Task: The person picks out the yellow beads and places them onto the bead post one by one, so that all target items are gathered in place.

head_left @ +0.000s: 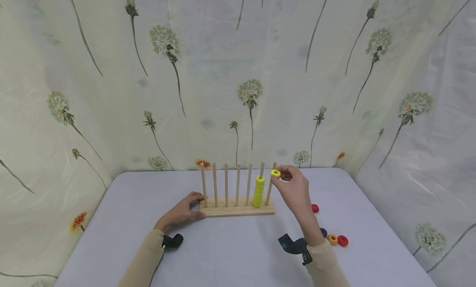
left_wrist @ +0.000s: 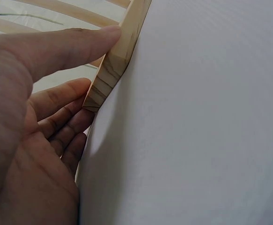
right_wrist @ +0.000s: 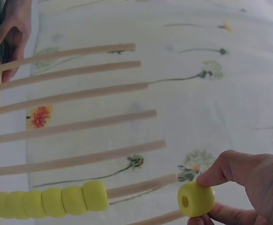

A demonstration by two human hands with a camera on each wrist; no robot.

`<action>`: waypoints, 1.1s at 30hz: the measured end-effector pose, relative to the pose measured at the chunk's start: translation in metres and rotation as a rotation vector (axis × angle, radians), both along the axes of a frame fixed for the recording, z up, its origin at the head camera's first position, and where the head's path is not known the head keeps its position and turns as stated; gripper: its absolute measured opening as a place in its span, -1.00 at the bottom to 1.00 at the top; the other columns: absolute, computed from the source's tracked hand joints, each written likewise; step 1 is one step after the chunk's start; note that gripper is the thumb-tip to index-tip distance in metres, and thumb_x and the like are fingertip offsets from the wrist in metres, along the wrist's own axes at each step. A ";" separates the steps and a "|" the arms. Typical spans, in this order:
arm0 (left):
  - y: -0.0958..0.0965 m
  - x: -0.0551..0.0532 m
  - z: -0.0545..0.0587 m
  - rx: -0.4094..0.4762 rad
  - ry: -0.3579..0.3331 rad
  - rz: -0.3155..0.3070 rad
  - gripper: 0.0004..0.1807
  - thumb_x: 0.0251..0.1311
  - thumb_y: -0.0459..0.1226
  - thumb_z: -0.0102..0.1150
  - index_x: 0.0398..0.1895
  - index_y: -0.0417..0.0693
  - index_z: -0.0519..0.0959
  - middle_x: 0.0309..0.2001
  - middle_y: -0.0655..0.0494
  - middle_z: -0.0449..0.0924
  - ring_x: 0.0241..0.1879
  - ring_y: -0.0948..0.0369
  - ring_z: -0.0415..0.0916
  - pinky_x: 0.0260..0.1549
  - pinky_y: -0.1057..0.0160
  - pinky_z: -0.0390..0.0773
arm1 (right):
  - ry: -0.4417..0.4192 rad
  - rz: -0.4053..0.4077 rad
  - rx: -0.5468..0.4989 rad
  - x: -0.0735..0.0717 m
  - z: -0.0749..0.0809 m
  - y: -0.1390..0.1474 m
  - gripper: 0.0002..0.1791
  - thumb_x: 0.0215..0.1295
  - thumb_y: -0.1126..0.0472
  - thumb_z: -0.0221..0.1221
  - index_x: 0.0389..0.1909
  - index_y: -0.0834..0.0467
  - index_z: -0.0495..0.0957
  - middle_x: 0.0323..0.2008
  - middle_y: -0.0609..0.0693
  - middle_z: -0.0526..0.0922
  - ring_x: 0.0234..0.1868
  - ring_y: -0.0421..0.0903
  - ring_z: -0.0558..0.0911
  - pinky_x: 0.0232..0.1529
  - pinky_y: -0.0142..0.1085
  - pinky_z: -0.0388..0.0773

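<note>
A wooden peg rack (head_left: 238, 213) with several upright pegs stands on the table. My left hand (head_left: 182, 210) grips the left end of its base, thumb along the front edge and fingers behind, as the left wrist view shows. Between thumb and fingers, my right hand (head_left: 296, 191) pinches a yellow bead (right_wrist: 202, 199) near the top of the rightmost peg (head_left: 270, 190). The bead's hole is visible in the right wrist view. A stack of yellow beads (head_left: 258, 192) fills much of the second peg from the right; the pegs left of it are bare.
Right of the rack lie a red bead (head_left: 315, 208), a dark blue bead (head_left: 323, 232) partly behind my right forearm, an orange bead (head_left: 330, 242) and another red bead (head_left: 342, 240). A flower-patterned curtain (head_left: 208, 72) hangs behind the white table (head_left: 230, 254).
</note>
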State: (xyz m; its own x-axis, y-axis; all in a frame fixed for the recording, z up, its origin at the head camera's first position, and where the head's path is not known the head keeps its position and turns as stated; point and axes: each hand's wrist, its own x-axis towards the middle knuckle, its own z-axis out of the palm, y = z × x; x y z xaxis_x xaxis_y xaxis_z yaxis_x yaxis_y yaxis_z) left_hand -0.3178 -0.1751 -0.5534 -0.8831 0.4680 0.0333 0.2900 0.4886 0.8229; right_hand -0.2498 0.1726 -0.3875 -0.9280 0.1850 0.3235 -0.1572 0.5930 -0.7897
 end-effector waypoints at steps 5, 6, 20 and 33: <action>0.001 0.000 0.001 -0.008 -0.002 0.003 -0.26 0.00 -0.12 0.45 0.25 -0.20 0.42 0.29 -0.06 0.29 0.40 -0.09 0.12 0.36 -0.20 0.10 | 0.053 -0.007 -0.046 -0.005 0.004 -0.008 -0.67 0.18 0.20 0.27 -0.02 0.19 0.59 -0.08 0.08 0.59 -0.09 0.00 0.55 0.00 -0.19 0.52; 0.000 0.000 0.001 -0.010 -0.003 0.004 -0.26 0.00 -0.12 0.45 0.25 -0.20 0.41 0.29 -0.06 0.29 0.40 -0.09 0.12 0.36 -0.20 0.10 | 0.064 -0.005 -0.056 -0.007 0.005 -0.009 -0.67 0.19 0.20 0.27 -0.02 0.19 0.59 -0.08 0.09 0.59 -0.09 0.00 0.55 -0.01 -0.19 0.52; 0.001 -0.001 0.001 -0.022 -0.008 0.014 -0.25 -0.01 -0.08 0.45 0.25 -0.16 0.42 0.28 -0.02 0.30 0.39 -0.07 0.13 0.36 -0.19 0.11 | 0.177 0.000 -0.094 -0.022 0.010 -0.021 -0.64 0.18 0.20 0.29 0.00 0.22 0.61 -0.10 0.10 0.58 -0.11 0.02 0.57 -0.05 -0.20 0.52; -0.001 -0.003 -0.002 -0.025 0.014 0.002 -0.26 -0.01 -0.07 0.45 0.24 -0.16 0.43 0.27 -0.03 0.31 0.37 -0.07 0.17 0.34 -0.19 0.14 | 0.162 0.013 -0.106 -0.030 0.009 -0.028 -0.66 0.20 0.20 0.28 -0.02 0.24 0.61 -0.11 0.17 0.56 -0.09 0.10 0.56 -0.06 -0.16 0.54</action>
State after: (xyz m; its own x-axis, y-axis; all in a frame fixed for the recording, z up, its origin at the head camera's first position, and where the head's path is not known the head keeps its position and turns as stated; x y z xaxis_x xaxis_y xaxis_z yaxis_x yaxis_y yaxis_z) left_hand -0.3207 -0.1764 -0.5557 -0.8837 0.4667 0.0341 0.3002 0.5094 0.8065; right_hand -0.2802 0.1441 -0.3781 -0.8679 0.2138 0.4483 -0.2946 0.5051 -0.8112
